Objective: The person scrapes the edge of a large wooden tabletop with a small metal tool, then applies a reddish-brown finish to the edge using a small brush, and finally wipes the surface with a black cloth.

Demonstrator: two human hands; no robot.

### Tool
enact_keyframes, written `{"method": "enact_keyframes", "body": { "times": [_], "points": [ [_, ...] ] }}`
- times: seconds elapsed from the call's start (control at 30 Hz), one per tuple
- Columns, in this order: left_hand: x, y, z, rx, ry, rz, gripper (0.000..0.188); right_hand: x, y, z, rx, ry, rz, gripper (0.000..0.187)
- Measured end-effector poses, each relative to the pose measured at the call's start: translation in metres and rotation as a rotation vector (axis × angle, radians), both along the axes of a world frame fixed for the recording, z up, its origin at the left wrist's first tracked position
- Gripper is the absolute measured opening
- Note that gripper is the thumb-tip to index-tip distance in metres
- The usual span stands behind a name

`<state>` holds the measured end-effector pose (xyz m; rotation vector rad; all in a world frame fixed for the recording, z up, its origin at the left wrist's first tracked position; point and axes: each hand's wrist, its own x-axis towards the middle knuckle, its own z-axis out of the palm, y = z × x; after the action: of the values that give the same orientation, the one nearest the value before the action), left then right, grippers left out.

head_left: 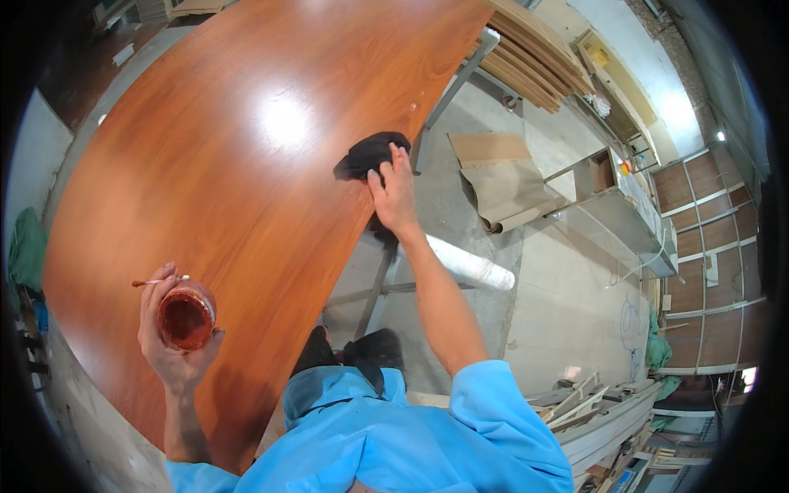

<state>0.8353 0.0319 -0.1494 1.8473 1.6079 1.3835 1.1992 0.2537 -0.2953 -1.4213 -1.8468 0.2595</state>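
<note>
A large glossy reddish-brown wooden board (205, 189) stretches out in front of me, with a bright light reflected on it. My left hand (177, 357) is wrapped round a small open jar (187, 319) over the board's near left part. Reddish-brown paint coats the inside of the jar. Between the fingers of that hand and across the jar's far rim lies a thin white stick (162, 281) with a reddish-brown tip. At the board's right edge my right hand (394, 193) grips a black cloth (367, 156), which rests on the surface. Some fingertips are hidden in its folds.
A metal stand (462, 78) supports the board. Below its right edge lies a white wrapped roll (470, 263). Brown cardboard sheets (505, 177) are on the floor, and stacked boards (534, 57) stand farther back. Wood strips (575, 407) are piled at the near right.
</note>
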Motion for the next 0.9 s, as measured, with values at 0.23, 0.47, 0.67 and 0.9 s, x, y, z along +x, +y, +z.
{"method": "enact_keyframes", "body": {
  "times": [0.23,0.47,0.67,0.9],
  "points": [
    [0.049,0.042,0.014,0.004,0.137,0.008,0.079,0.059,0.100,-0.004,-0.063,-0.097,-0.106,0.026],
    [0.155,0.036,0.004,-0.029,0.163,0.320,0.076,0.163,0.257,-0.018,-0.054,-0.259,-0.158,0.033],
    [0.288,0.022,0.008,-0.045,0.140,0.583,0.080,0.265,0.391,-0.018,-0.081,-0.223,-0.035,0.038],
    [0.376,0.022,0.006,-0.135,-0.113,0.624,0.081,0.241,0.335,-0.038,0.398,-0.097,0.262,0.019]
  ]
}}
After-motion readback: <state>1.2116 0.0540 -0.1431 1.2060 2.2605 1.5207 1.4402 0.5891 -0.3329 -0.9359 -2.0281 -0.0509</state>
